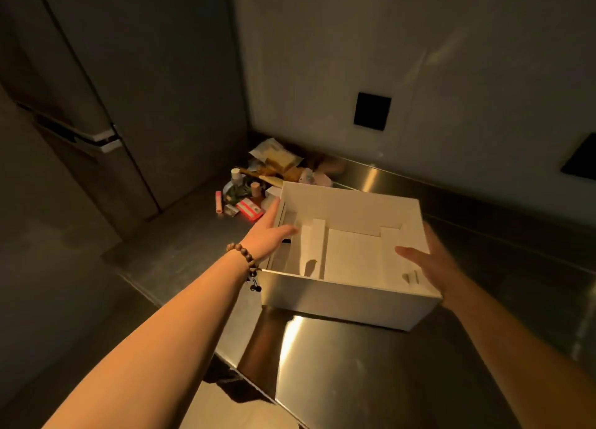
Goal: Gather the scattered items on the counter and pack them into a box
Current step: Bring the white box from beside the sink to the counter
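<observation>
Steel counter (371, 364) | left hand (269, 232), right hand (429, 264) grip white box (348, 296) sides | clutter (258, 186) behind

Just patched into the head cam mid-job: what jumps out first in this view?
The open white box on the steel counter, held at its sides by the left hand and right hand; it holds only white cardboard dividers. Behind its far left corner, the pile of scattered items sits in the counter's corner, still unpacked.
</observation>
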A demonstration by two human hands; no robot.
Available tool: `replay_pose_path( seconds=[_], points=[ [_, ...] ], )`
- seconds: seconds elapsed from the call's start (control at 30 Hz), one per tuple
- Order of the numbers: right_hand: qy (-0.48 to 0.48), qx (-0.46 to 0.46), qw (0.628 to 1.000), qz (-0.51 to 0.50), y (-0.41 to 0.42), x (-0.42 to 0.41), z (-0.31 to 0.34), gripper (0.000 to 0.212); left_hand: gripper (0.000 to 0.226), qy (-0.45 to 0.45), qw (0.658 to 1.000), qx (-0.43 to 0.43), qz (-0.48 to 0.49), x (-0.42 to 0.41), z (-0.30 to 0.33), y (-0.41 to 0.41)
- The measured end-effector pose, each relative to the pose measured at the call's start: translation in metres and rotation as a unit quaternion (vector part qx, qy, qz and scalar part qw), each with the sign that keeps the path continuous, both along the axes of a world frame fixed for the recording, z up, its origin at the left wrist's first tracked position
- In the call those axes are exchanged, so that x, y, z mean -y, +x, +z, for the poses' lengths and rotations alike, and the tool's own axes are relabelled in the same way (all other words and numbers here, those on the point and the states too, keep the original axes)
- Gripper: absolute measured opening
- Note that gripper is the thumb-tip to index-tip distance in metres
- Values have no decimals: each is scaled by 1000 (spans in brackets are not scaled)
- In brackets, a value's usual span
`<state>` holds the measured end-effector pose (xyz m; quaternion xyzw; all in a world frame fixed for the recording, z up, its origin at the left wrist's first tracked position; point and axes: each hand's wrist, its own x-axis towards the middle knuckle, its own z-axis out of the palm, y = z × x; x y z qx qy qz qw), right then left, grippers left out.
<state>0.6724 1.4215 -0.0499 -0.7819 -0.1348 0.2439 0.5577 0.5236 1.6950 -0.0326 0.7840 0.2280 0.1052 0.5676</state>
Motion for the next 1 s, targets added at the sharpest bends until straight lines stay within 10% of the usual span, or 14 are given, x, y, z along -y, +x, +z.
replay_pose_path(
  seconds=[0.87,1.0],
  points=[
    [-127,57,929,-342,-28,-48,4,73,74,138,951,6,-277,-67,-22,192],
    [-235,87,925,-287,-59,-61,13,117,121,249,907,13,-341,-73,-22,166]
  ],
)
